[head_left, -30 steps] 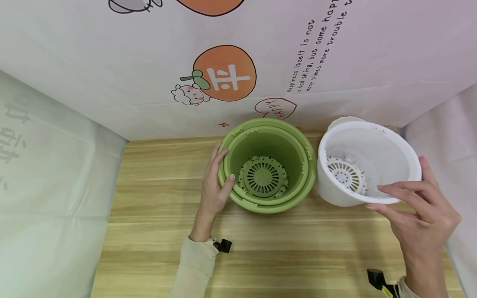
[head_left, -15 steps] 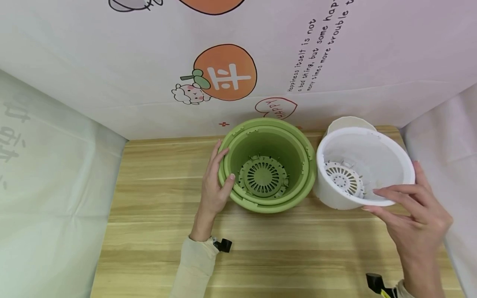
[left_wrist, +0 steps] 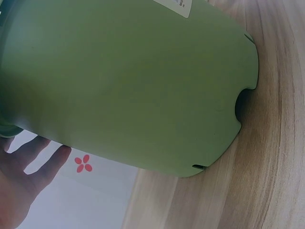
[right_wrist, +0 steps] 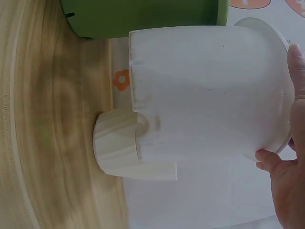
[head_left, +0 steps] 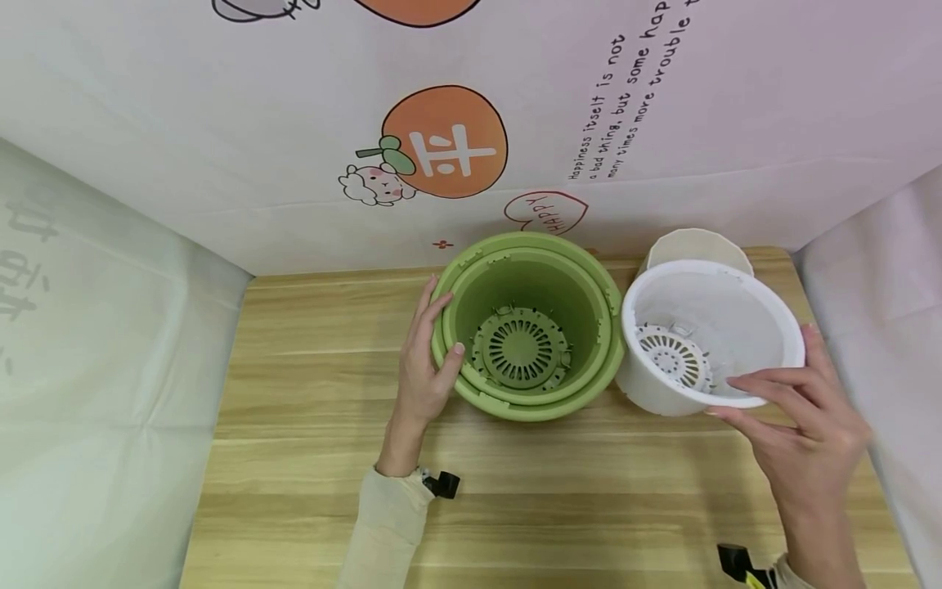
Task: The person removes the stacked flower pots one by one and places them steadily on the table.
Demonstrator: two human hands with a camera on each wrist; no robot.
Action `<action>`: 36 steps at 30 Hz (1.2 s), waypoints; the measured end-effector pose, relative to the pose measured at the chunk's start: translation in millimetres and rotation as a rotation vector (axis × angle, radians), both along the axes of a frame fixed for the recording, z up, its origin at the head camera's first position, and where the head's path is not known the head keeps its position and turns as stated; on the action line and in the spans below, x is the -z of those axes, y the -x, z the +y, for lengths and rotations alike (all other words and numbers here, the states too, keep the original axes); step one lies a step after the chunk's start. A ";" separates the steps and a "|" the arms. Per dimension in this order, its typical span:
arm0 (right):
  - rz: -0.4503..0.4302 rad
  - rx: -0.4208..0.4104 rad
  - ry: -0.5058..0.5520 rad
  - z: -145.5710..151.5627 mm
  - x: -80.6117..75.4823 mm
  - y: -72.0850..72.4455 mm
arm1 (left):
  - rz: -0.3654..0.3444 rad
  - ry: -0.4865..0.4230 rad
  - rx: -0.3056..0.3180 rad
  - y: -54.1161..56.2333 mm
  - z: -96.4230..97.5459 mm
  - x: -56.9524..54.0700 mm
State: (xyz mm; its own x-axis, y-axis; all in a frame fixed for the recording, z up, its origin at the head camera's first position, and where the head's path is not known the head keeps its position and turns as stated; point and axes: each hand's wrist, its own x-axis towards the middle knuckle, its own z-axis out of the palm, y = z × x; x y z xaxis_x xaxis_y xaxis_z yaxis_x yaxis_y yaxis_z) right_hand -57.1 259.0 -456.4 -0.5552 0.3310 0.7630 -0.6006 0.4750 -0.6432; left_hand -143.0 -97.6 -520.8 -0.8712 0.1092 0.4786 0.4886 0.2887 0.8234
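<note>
Two green flower pots (head_left: 614,360), one nested inside the other, stand at the table's back with a slotted disc (head_left: 521,348) at the bottom. My left hand (head_left: 427,376) grips their left rim, thumb over the edge and fingers along the outside. To the right, a white flower pot (head_left: 655,388) leans toward me, its mouth close beside the green rim. My right hand (head_left: 809,417) holds its front right rim, with fingers inside and thumb outside. In the right wrist view, the white pot's base is held above the wooden table (right_wrist: 57,119).
A cream pot with a fluted side (right_wrist: 114,143) stands behind the white one, partly hidden by it. A printed white cloth (head_left: 294,147) hangs along the back, and pale cloth borders both sides. Wood-grain tabletop (head_left: 309,393) extends left and in front of the pots.
My right hand has moved left and slightly toward me with the white flower pot, uncovering more of the cream pot behind. My left hand and the green pots have stayed put.
</note>
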 end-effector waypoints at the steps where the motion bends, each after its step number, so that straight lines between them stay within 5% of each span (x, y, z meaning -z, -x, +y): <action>1: -0.004 0.004 -0.005 0.2 0.5 -0.1 | 0.003 -0.005 0.002 0.1 0.2 0.0; 36: -0.007 0.002 -0.014 7.7 23.2 -0.5 | -0.019 0.024 -0.013 -0.4 -1.4 0.8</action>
